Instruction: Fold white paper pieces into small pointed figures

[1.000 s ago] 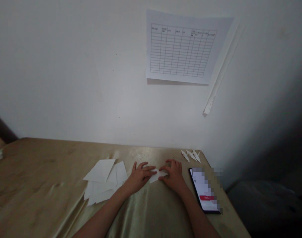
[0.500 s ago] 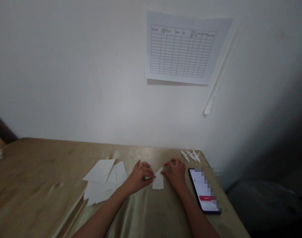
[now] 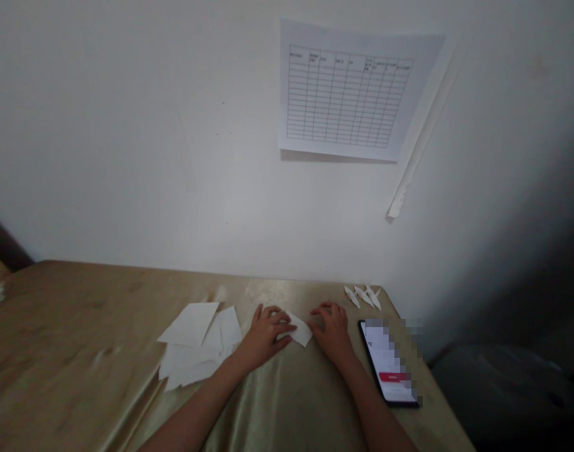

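A small folded piece of white paper [image 3: 302, 331] lies slanted on the cloth between my two hands. My left hand [image 3: 267, 336] has its fingers over the paper's left part, with the thumb at the lower edge, gripping it. That end of the paper is partly hidden. My right hand [image 3: 331, 329] rests at the paper's right corner, its thumb tip close to or touching it. Its fingers are curved and apart from the thumb, with nothing seen between them.
Several loose white paper sheets [image 3: 188, 355] overlap left of my left forearm. A phone [image 3: 390, 367] with a lit screen lies at the right. Small folded paper pieces [image 3: 362, 296] sit near the back right corner. A printed table sheet [image 3: 348, 100] hangs on the wall.
The folded paper has turned from upright to slanted, and its broad end now points to the lower right. My left fingers now cover more of it. My right hand has shifted slightly left.
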Tool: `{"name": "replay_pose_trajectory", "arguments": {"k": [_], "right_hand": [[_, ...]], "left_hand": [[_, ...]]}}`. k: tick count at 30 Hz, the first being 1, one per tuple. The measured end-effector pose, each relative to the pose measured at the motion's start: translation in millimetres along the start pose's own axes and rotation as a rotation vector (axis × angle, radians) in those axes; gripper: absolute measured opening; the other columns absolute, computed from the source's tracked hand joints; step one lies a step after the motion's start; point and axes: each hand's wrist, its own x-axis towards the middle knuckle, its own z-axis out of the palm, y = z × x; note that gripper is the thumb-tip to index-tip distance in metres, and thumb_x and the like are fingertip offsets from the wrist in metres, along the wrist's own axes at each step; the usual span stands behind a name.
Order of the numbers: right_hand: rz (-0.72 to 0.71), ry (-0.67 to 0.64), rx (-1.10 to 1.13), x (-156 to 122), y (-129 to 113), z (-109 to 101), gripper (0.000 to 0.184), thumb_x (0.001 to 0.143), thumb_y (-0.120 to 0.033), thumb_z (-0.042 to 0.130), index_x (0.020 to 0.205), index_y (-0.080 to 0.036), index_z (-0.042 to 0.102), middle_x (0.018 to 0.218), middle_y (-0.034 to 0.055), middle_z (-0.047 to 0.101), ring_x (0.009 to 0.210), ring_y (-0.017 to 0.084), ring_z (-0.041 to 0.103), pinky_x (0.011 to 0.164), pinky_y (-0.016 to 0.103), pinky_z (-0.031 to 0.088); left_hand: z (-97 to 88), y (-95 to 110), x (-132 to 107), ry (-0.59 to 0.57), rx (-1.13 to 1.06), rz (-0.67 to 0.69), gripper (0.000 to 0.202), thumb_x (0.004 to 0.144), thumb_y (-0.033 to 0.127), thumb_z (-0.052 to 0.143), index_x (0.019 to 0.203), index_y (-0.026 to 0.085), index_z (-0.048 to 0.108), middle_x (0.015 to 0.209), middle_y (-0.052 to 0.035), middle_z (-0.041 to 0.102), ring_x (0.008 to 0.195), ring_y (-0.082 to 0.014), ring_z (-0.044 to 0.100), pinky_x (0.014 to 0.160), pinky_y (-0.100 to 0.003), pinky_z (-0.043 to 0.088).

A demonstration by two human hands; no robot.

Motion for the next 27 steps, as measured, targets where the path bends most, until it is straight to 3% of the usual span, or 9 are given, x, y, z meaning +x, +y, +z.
{"name": "replay_pose_trajectory", "arguments": {"k": [5,9,13,18,23,27], "right_hand": [[-0.106,-0.171,0.064,-3.1,-7.6,-8.6,0.039,0.074,-0.039,0.082,0.111,-0.034,0.073,0.13,0.0058,0.057,0.128,0.028,0.044,0.113,0.044,0.031],[-0.159,-0.229,0.026,-3.7,-10.8,-10.7,0.044,0.071,-0.042,0.084,0.112,-0.034,0.073,0.123,0.0049,0.062,0.124,0.027,0.047,0.115,0.047,0.026],[-0.211,-0.218,-0.009,-4.6,-12.9,-13.4,0.036,0.077,-0.036,0.077,0.112,-0.034,0.073,0.12,0.0027,0.065,0.122,0.025,0.049,0.12,0.052,0.016],[-0.238,-0.198,-0.036,-5.6,-18.2,-16.9,0.033,0.077,-0.028,0.072,0.109,-0.031,0.074,0.115,0.0036,0.068,0.116,0.025,0.054,0.122,0.055,0.006],[-0.236,-0.16,-0.042,-4.4,-18.2,-14.5,0.016,0.085,-0.026,0.065,0.097,-0.03,0.075,0.105,0.0012,0.071,0.11,0.021,0.058,0.122,0.054,0.007],[-0.23,-0.138,-0.032,-3.0,-12.6,-8.6,0.013,0.093,-0.028,0.06,0.094,-0.028,0.074,0.104,0.0006,0.07,0.109,0.02,0.058,0.121,0.052,0.011]], "left_hand": [[3.2,-5.1,0.1,0.065,-0.016,0.005,0.027,0.087,0.033,0.071,0.114,0.04,0.074,0.117,-0.0016,0.07,0.119,-0.0265,0.052,0.111,-0.054,0.031],[6.2,-6.5,0.4,0.093,-0.033,-0.001,0.027,0.087,0.032,0.071,0.113,0.038,0.075,0.117,-0.0022,0.07,0.117,-0.026,0.053,0.107,-0.049,0.036],[7.8,-6.8,1.1,0.1,-0.057,-0.032,0.032,0.085,0.03,0.073,0.117,0.033,0.073,0.118,-0.003,0.071,0.116,-0.026,0.054,0.106,-0.048,0.038],[10.6,-9.7,0.5,0.132,-0.028,-0.04,0.022,0.087,0.028,0.07,0.108,0.033,0.076,0.124,-0.0029,0.067,0.119,-0.0259,0.052,0.108,-0.05,0.038],[11.4,-11.9,-0.4,0.156,-0.005,-0.067,0.024,0.085,0.027,0.072,0.107,0.035,0.076,0.129,-0.004,0.063,0.12,-0.0269,0.051,0.108,-0.053,0.038],[11.1,-12.2,0.3,0.148,-0.021,-0.086,0.025,0.085,0.027,0.072,0.107,0.036,0.076,0.127,-0.0037,0.063,0.121,-0.0276,0.05,0.108,-0.053,0.038]]}}
